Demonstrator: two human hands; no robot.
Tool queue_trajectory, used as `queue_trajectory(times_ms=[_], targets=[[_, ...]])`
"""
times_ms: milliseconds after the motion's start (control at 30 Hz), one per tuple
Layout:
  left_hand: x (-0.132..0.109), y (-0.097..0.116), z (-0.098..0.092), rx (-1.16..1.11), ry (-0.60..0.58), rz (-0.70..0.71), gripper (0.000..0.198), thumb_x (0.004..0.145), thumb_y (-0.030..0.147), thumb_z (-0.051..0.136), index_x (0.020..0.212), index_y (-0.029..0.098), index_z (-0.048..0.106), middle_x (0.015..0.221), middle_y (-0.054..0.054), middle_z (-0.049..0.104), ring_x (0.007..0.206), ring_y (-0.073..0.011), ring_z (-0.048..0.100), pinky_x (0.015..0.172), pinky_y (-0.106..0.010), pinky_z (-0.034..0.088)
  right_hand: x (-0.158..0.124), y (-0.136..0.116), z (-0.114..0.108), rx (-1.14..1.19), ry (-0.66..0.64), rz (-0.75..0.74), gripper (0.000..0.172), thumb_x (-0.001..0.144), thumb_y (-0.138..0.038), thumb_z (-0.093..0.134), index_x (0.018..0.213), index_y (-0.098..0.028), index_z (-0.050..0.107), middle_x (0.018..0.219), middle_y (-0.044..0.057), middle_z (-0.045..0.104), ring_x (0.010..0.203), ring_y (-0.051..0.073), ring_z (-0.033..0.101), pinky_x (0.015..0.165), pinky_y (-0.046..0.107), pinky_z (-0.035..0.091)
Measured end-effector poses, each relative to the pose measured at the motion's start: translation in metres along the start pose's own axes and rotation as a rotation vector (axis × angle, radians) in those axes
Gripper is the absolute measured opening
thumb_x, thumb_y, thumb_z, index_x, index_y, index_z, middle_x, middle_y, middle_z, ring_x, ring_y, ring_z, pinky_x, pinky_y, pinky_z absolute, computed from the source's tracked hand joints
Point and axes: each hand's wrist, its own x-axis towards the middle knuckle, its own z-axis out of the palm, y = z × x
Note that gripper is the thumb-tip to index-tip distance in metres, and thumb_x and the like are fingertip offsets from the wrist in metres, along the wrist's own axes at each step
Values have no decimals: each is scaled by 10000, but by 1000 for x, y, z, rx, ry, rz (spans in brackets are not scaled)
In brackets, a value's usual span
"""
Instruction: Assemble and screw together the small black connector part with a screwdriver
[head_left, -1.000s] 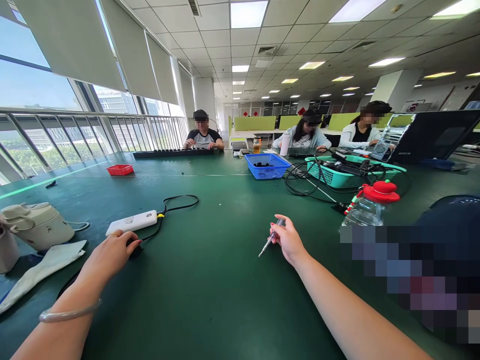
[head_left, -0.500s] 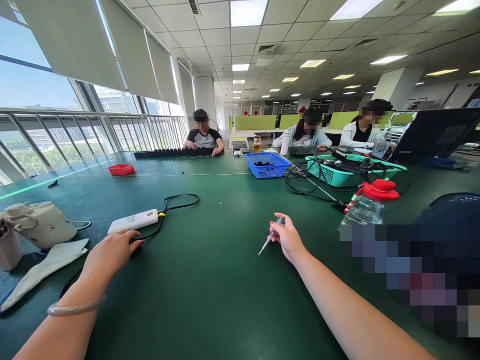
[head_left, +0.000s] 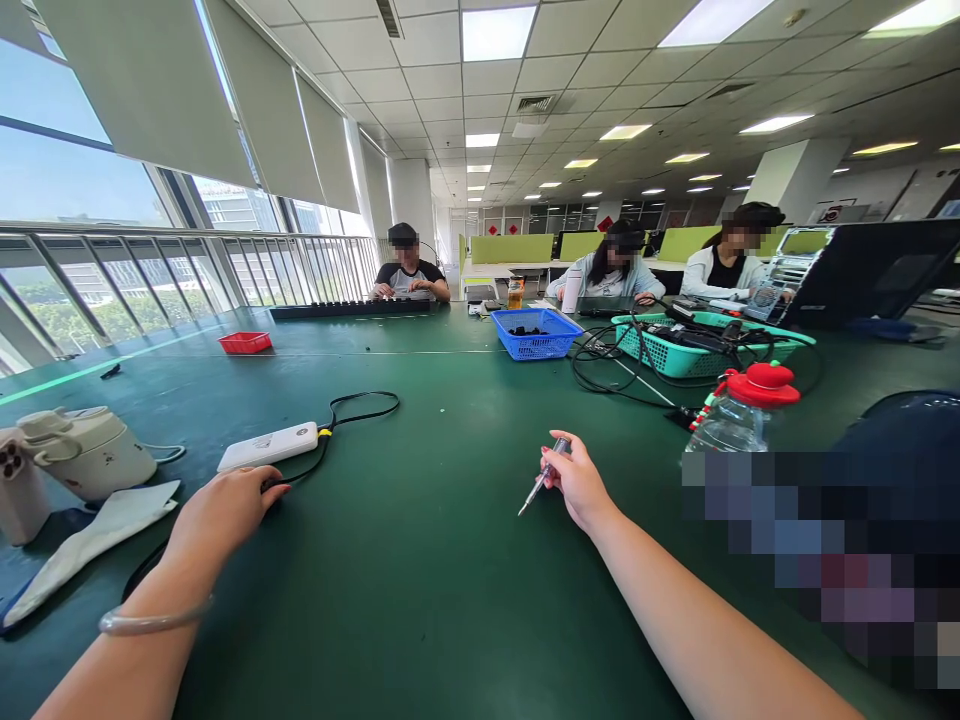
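Observation:
My right hand [head_left: 576, 478] grips a slim screwdriver [head_left: 537, 490] above the middle of the table, its tip slanting down to the left. On the left, my left hand [head_left: 229, 508] rests low at the tabletop, fingers curled round a black cable [head_left: 301, 474]. Most of what lies beneath that palm is hidden. Just beyond those fingers lies a white power bank [head_left: 268, 446], with the cable and its yellow band at the right end. The cable's far part forms a loop on the green table [head_left: 420, 580].
To the left stand a cream container [head_left: 90, 455], a pinkish device [head_left: 21, 490] and a white cloth-like piece [head_left: 94, 540]. Farther off are a red tray [head_left: 245, 343], a blue basket [head_left: 536, 345] and a green basket [head_left: 675, 355] with cables. A red-lidded bottle [head_left: 739, 415] stands right. Several people sit beyond.
The whole view has tilted up slightly, so things sit a little lower. Both my hands keep their places and holds. A person across the table has moved their hands closer together.

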Motion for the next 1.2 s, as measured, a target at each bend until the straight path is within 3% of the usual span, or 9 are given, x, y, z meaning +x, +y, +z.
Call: queue_trajectory(times_ms=[200, 467, 667, 967, 1200], targets=[[2, -2, 2, 10, 27, -14, 424, 927, 435, 408, 1128, 199, 697, 1106, -148, 722, 1013, -315, 665, 841, -393, 503, 0, 2, -1, 0, -3, 1, 573, 616, -392, 749, 1085, -242, 457, 567, -105, 563, 441, 102, 465, 547, 290, 410], [-3, 7, -9, -5, -30, -83, 397, 930, 435, 431, 1157, 220, 676, 1096, -126, 729, 991, -307, 673, 813, -366, 498, -1, -3, 2, 0, 10, 15, 596, 573, -393, 753, 1066, -241, 454, 553, -109, 553, 420, 98, 459, 522, 279, 395], [-3, 7, -14, -85, 23, -185, 399, 945, 446, 380, 1172, 256, 647, 1057, -109, 734, 967, -311, 668, 755, -353, 481, -1, -3, 2, -1, 13, 17, 604, 572, -391, 744, 1076, -239, 449, 548, -107, 560, 429, 100, 458, 523, 275, 387], [-4, 6, -18, -179, -57, -210, 367, 929, 414, 424, 1138, 252, 679, 993, -73, 755, 950, -285, 674, 776, -333, 480, -1, -2, 1, -10, 7, 14, 595, 582, -392, 742, 1077, -241, 447, 555, -110, 550, 420, 99, 454, 529, 284, 396], [-1, -1, -15, -215, -28, -270, 405, 940, 420, 418, 1226, 266, 658, 1118, -54, 745, 995, -291, 658, 790, -332, 467, -2, -4, 2, -19, 15, 19, 592, 579, -387, 723, 1080, -235, 446, 561, -106, 556, 432, 98, 454, 546, 288, 405]])
